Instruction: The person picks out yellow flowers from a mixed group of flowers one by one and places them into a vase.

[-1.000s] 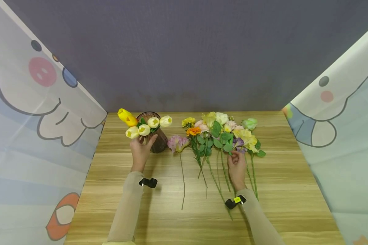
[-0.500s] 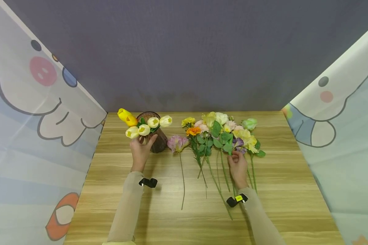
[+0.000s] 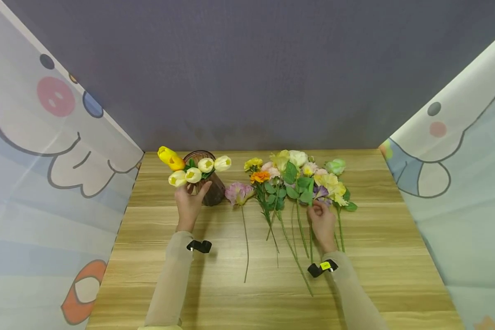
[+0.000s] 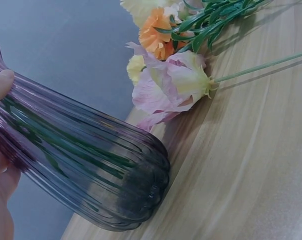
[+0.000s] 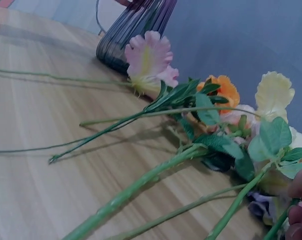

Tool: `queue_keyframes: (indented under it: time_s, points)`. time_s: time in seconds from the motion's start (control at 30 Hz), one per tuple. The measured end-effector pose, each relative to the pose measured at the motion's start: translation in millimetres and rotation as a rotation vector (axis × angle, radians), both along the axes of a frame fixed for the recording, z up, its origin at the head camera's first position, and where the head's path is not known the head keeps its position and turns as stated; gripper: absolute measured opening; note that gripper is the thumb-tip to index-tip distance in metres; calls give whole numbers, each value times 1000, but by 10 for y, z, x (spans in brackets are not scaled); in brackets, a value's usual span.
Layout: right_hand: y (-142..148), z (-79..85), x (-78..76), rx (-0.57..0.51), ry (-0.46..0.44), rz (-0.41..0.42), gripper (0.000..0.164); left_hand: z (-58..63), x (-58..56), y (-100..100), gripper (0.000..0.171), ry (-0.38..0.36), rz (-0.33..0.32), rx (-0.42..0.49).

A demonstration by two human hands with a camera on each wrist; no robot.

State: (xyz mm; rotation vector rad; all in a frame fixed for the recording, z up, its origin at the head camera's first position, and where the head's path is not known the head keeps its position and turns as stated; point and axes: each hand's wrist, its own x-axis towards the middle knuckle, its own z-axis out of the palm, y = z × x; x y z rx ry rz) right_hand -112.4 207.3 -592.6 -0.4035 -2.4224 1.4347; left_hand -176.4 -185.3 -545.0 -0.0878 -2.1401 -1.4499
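My left hand (image 3: pixel 187 206) grips the upper part of a ribbed, purple-tinted glass vase (image 4: pixel 91 155). Green stems show through its wall, and white tulips (image 3: pixel 194 174) and a yellow-orange tulip (image 3: pixel 171 158) rise from its mouth. Farther right, my right hand (image 3: pixel 322 224) pinches a green flower stem (image 5: pixel 277 226) at the near side of a flower pile; the bloom it belongs to is hard to make out. Around that hand lie a purple flower (image 3: pixel 321 192), pale yellow blooms (image 3: pixel 332 185) and green leaves (image 3: pixel 292 192).
A pink flower (image 3: pixel 239 193) with a long stem lies between vase and pile. Orange (image 3: pixel 260 177) and yellow (image 3: pixel 253 164) flowers form the pile's left end. Several stems point toward the near side of the wooden table (image 3: pixel 231 302). A grey wall (image 3: pixel 255 91) stands behind.
My right hand has shifted slightly right, and a green leaf and the stem at its fingertips have turned more upright in view. The left hand and vase have stayed in place.
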Motion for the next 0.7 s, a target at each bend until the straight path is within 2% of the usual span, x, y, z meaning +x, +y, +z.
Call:
queue_keyframes:
  time_s: [0.23,0.43,0.6,0.7]
  points:
    - [-5,87,-45,-122,34,-56,26,3,1,0,59,-16,10,16]
    - [-33,189,-73,-258,140,-71,31,-3,-4,-3,59,-15,9,18]
    - [-83,294,-73,-258,246,-79,39,-11,-1,-11,60,-18,11,5]
    - [-165,483,-35,-241,303,-71,40,-9,2,-12,60,-18,13,-1]
